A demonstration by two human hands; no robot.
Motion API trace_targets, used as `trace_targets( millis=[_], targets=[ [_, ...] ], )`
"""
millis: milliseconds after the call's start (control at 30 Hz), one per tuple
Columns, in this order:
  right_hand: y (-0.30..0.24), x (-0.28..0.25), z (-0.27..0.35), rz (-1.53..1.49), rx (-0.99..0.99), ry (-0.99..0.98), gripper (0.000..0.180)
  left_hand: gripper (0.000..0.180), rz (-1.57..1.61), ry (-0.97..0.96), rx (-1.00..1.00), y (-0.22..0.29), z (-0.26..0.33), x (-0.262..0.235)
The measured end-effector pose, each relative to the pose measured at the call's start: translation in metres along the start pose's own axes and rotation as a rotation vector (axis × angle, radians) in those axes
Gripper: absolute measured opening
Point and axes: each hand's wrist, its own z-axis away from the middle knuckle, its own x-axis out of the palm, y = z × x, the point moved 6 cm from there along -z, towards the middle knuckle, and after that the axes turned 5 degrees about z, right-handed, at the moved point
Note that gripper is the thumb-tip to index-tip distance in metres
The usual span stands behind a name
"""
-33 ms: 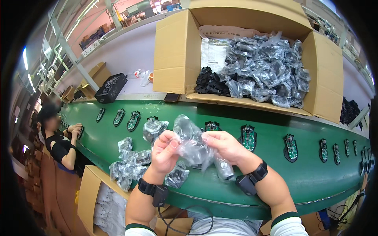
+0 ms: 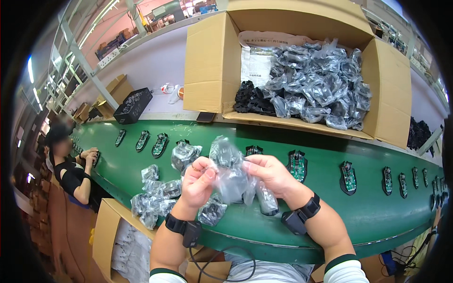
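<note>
Co-worker [image 2: 71, 172] at green tabletop's [image 2: 325, 214] left end, brown floor [image 2: 61, 231] behind. Bagged dark parts [image 2: 170, 189] heaped nr its front edge, prob. for quick reach. My L hand [image 2: 198, 184] & R hand [image 2: 272, 174] pinch a clear plastic bag [image 2: 231, 183] over mid-tabletop, prob. to keep it taut; contents blurred. Open carton [image 2: 206, 66] past back edge; mouse bases w/ PCBs [image 2: 348, 178] spaced toward right end.

Left hand [image 2: 197, 183] near right hand [image 2: 272, 175], both pinched

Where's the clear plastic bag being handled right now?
Head view, near the centre: the clear plastic bag is pinched between the left hand and the right hand, over the green work surface, nearer than the large open carton.
</note>
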Motion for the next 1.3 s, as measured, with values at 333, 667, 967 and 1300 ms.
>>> trace_targets(
  millis=[333,667,967,1300],
  targets=[
    [-0.05,-0.004,0.024,0.796,-0.371,0.055,0.026,0.023,-0.349,0.032,-0.154,-0.022,-0.006,0.003],
    [-0.081,-0.002,0.046,0.865,-0.817,0.347,0.008,0.025,-0.939,-0.147,0.44,0.005,0.002,0.046],
    [-0.118,-0.033,0.075,0.953,-0.939,0.661,0.026,0.037,-1.823,-0.306,0.165,-0.067,-0.011,0.009],
    [-0.055,-0.037,0.031,0.733,-0.349,0.236,0.052,0.012,-1.355,0.227,0.443,-0.019,-0.012,0.013]
  ],
)
